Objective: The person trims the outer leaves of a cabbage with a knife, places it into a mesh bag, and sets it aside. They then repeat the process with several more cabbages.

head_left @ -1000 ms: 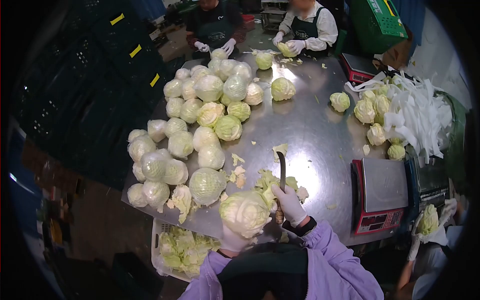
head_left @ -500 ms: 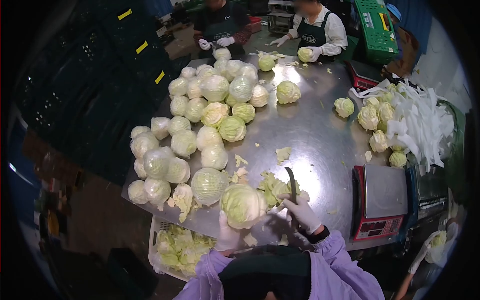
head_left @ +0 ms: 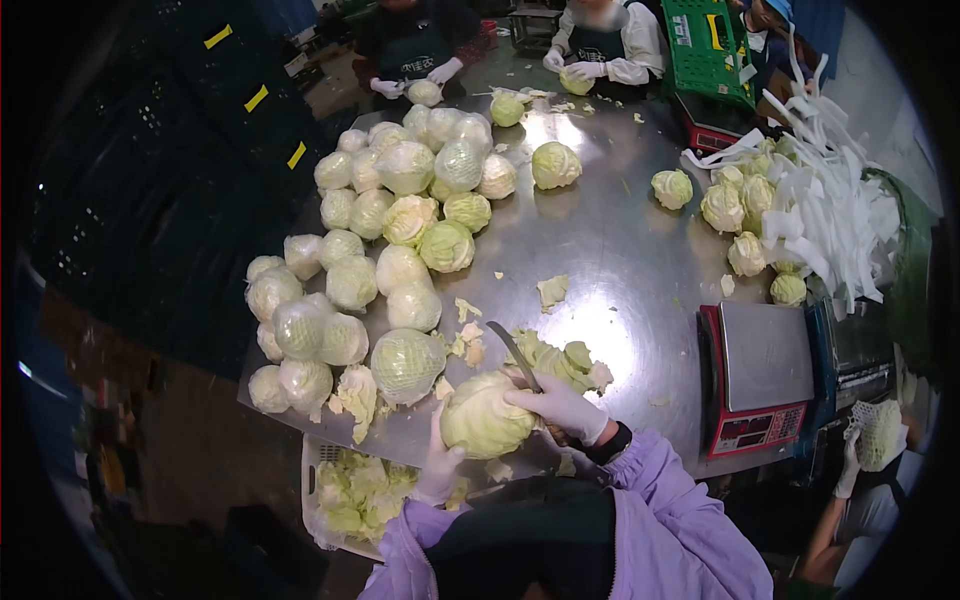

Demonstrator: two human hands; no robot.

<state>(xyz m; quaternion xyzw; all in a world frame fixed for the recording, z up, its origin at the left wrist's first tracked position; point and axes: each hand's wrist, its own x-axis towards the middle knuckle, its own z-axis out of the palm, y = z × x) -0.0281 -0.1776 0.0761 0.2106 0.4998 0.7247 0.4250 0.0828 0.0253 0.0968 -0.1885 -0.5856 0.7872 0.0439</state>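
A large pale cabbage (head_left: 487, 415) sits between my two gloved hands at the table's near edge. My left hand (head_left: 438, 455) is wrapped around its left side from below. In my right hand (head_left: 565, 408) is a dark curved knife (head_left: 512, 352), its blade pointing up and to the left. The fingers of that hand touch the cabbage's upper right. Loose green leaves (head_left: 560, 362) lie just beyond the knife. Left of the held cabbage rests a plastic-wrapped cabbage (head_left: 408, 366).
Many wrapped cabbages (head_left: 300, 330) cover the left of the metal table (head_left: 600, 250). A white basket of leaves (head_left: 315, 490) stands below the near edge. A red scale (head_left: 760, 375) is at right, white net sleeves (head_left: 830, 210) behind it. Co-workers stand at the far side and lower right.
The cabbage has turned in my hands, and my right hand has moved left with the knife to touch it. The view has shifted slightly. Across the table, a co-worker's hands have come together on a cabbage.
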